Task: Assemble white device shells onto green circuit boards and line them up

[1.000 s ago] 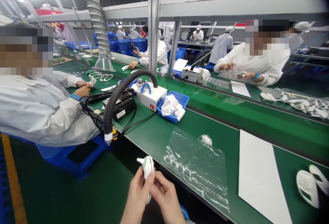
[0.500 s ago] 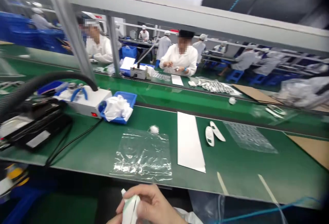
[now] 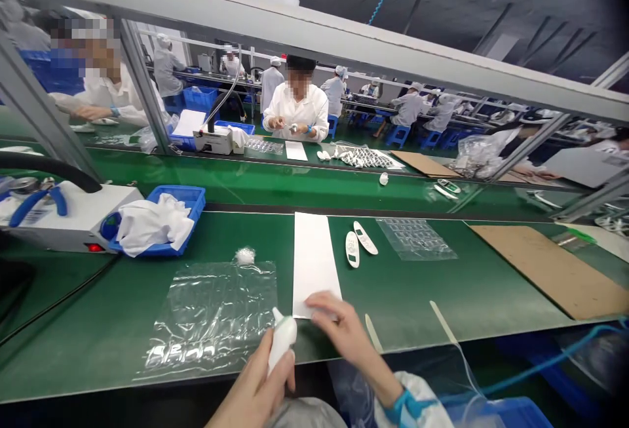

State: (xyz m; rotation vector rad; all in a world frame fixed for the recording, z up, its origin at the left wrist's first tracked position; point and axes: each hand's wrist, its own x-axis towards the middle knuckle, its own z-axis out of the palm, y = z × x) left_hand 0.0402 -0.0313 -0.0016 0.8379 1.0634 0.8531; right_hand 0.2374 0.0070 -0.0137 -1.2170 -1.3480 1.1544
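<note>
My left hand (image 3: 268,372) is wrapped around a white ear thermometer (image 3: 284,341), whose narrow tip points up and away from me. To its right, my right hand (image 3: 339,323) is apart from the thermometer, its fingers loosely spread over the near end of a white paper sheet (image 3: 312,251); whether they touch the paper I cannot tell. Beyond that hand lie two white oval shell halves (image 3: 352,249) with window cutouts. A clear plastic bag (image 3: 216,310) is spread flat on the green bench at the left, with a small white fluffy ball (image 3: 245,255) at its far edge.
A blue tray (image 3: 189,198) of white cloths stands beside a white box-shaped device (image 3: 73,218) with blue-handled pliers (image 3: 37,205). Right of the shells are a clear bubbled sheet (image 3: 417,239) and brown cardboard (image 3: 550,271). Across the bench a person (image 3: 296,103) handles a white part.
The view has swung right. The thermometer has come up from below the bench edge and is now in my left hand. My right hand has let go of it and moved over the paper.
</note>
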